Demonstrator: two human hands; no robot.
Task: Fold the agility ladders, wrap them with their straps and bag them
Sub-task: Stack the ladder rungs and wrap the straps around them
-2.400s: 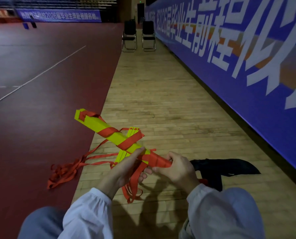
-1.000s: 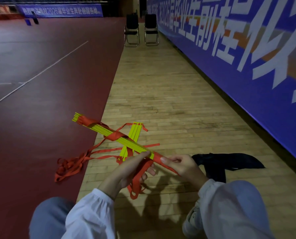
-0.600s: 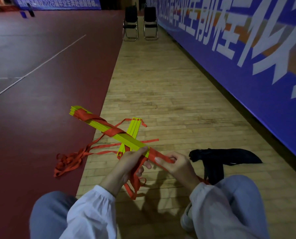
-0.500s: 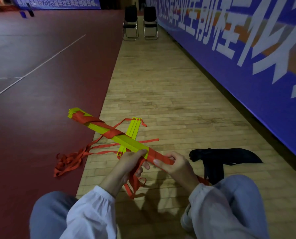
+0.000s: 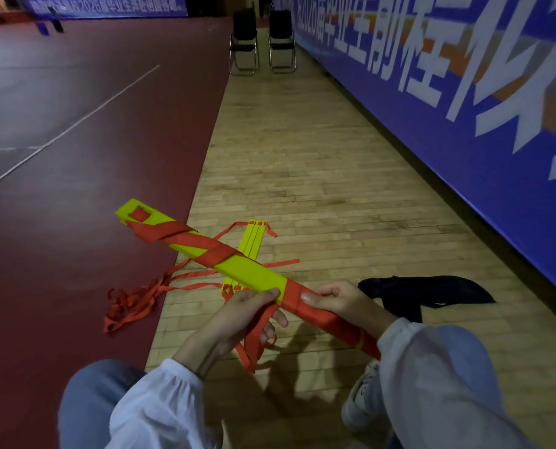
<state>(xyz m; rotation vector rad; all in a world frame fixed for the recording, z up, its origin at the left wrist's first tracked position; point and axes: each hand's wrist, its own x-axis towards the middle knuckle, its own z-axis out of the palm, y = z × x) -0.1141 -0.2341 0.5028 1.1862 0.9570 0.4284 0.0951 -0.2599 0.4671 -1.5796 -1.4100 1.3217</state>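
Two hands hold one folded ladder [image 5: 247, 270] off the floor. It is a flat yellow bundle slanting away to the left, with its red strap [image 5: 215, 254] wound round it in loose, spaced turns toward the far end and in a tight band at the near end. The right hand [image 5: 344, 303] is clamped on that tight band, thumb on top and fingers curled round it. The left hand [image 5: 238, 315] sits just beside it and pinches the bundle's edge — thumb above, fingers under — while slack loops of strap hang down through its fingers.

Beyond the hands a second ladder [image 5: 254, 241] lies on the wooden floor [image 5: 318, 176], partly hidden by the held one. Its loose straps [image 5: 131, 303] trail into a heap left of the left hand, on the red court floor [image 5: 76, 222]. A black bag [image 5: 425, 293] lies flat just beyond the right hand. Far ahead stand two folding chairs [image 5: 244, 40], and a blue banner [image 5: 464, 108] runs along the right.
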